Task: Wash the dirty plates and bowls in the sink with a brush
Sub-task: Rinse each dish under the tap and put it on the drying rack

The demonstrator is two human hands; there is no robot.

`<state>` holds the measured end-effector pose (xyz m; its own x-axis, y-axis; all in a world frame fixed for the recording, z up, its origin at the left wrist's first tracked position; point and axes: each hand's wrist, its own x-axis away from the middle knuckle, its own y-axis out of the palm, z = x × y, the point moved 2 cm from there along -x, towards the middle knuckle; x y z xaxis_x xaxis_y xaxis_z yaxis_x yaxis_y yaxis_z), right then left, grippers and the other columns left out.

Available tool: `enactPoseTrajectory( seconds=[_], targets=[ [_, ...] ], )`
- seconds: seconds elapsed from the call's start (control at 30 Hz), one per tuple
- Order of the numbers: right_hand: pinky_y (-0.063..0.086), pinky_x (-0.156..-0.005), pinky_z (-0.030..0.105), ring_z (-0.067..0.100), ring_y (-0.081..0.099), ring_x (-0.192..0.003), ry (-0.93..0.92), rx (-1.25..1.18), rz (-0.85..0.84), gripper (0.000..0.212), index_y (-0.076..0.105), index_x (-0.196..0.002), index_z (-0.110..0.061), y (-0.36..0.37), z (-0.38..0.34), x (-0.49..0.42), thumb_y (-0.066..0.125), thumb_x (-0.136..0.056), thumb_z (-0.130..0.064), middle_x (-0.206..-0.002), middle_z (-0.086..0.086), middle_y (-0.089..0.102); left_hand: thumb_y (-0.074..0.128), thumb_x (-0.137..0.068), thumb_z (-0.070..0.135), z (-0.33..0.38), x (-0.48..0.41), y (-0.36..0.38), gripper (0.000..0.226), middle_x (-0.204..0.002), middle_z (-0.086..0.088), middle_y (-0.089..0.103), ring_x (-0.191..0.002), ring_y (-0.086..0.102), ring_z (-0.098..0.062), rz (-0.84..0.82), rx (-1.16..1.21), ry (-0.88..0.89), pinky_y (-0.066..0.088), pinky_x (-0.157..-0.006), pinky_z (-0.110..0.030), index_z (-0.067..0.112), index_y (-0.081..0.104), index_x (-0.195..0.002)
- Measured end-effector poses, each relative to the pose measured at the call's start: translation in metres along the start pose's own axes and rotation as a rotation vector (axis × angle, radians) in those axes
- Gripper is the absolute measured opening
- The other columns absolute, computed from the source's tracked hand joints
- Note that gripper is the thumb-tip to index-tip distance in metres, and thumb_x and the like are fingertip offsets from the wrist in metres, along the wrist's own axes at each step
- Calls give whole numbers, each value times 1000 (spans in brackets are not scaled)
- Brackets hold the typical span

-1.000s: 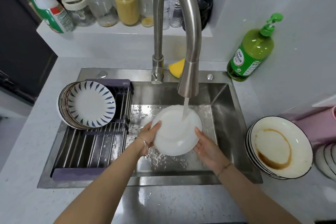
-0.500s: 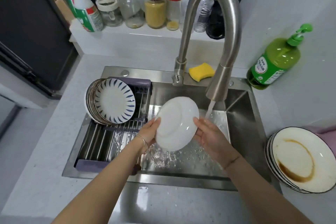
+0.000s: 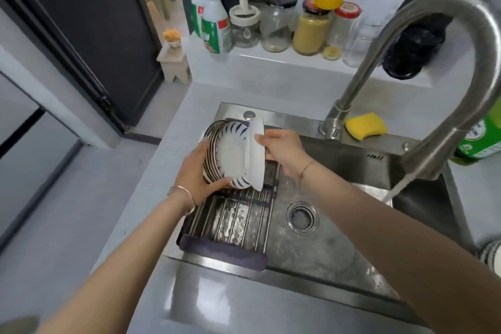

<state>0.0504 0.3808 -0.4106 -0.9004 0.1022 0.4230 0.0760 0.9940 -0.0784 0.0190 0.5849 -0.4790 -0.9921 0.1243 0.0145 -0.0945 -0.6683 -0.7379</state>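
Head: plate (image 3: 256, 160) in right hand (image 3: 283, 150)

Labels on spray bottle (image 3: 217, 32), green soap bottle (image 3: 479, 141) — print blurred, nothing legible.

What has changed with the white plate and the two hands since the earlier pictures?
The white plate moved left, from under the running water to the drying rack, where it now stands on edge beside the stack of striped plates. The left hand let go of it and now holds the stack; the right hand still grips the plate. The water still runs, and the sponge stays behind the sink.
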Motion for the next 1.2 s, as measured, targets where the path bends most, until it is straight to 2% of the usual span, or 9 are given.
enactPoseTrajectory(
  seconds=[0.2, 0.33, 0.4, 0.53, 0.7, 0.87, 0.97, 1.07, 1.2],
  targets=[
    [52, -88, 52, 22, 66, -84, -98, 166, 103, 28, 66, -95, 13, 58, 8, -29, 71, -83, -11, -100, 28, 67, 48, -49, 90, -23, -7, 6, 137, -163, -3, 6, -149, 9, -24, -84, -86, -80, 11, -121, -46, 15, 3, -155],
    [46, -61, 31, 15, 53, -58, -175, 357, 110, 29, 66, -64, 5, 80, 6, -34, 70, -82, -16, -66, 26, 62, 38, -43, 98, -25, -9, 15, 144, -163, -4, -2, -150, 2, -23, -71, -62, -123, 7, -121, -46, 16, -4, -155],
    [27, -52, 29, 13, 31, -47, -205, 425, 103, 50, 39, -43, -14, 91, 7, -38, 68, -85, -16, -45, 4, 34, 42, -48, 90, -22, -10, 18, 139, -163, -4, -5, -150, 0, -22, -46, -53, -129, 6, -121, -45, 16, -7, -154],
    [24, -55, 27, 12, 28, -47, -168, 517, 155, 53, 34, -45, -14, 102, 17, -43, 65, -88, -20, -47, 0, 31, 72, -68, 63, -21, -10, 25, 127, -163, -4, -4, -150, 2, -22, -10, -20, -150, 8, -121, -45, 12, -8, -153],
    [38, -62, 28, 20, 47, -60, -151, 439, 105, 35, 57, -56, -7, 102, 33, -44, 68, -86, -22, -54, 7, 49, 76, -74, 50, -25, -12, 27, 120, -163, -3, -3, -150, 3, -18, 19, -27, -146, 8, -121, -41, 12, -6, -153],
    [53, -59, 21, 20, 61, -75, 96, -85, -125, 34, 60, -117, 6, 83, 34, -30, 66, -90, -14, -98, 29, 67, 74, -79, 45, -21, -6, 24, 109, -163, -4, 3, -149, 5, -19, 62, 30, -145, 4, -120, -32, 12, 2, -154],
    [55, -77, 22, 17, 65, -98, 184, -242, -229, 34, 58, -121, -8, 49, 33, -16, 61, -93, -28, -116, 8, 66, 74, -81, 39, -3, 2, 20, 94, -161, -6, 15, -147, 13, -22, 211, 142, -174, 9, -117, -28, 12, 19, -152],
    [54, -80, 24, 14, 67, -98, 216, -392, -230, 31, 60, -116, -13, -6, 43, 9, 58, -92, -33, -114, 2, 68, 73, -83, 35, 28, 12, 22, 68, -142, -2, 43, -131, 34, -15, 356, 191, -96, 24, -110, -24, 13, 44, -140],
    [54, -87, 28, 16, 67, -101, 216, -395, -107, 27, 61, -114, -13, -103, 70, 65, 52, -95, -29, -116, 4, 68, 70, -87, 24, 92, 18, 57, 21, -101, 9, 63, -95, 58, -6, 60, 523, -72, 46, -88, -25, 20, 63, -106]
  ],
)
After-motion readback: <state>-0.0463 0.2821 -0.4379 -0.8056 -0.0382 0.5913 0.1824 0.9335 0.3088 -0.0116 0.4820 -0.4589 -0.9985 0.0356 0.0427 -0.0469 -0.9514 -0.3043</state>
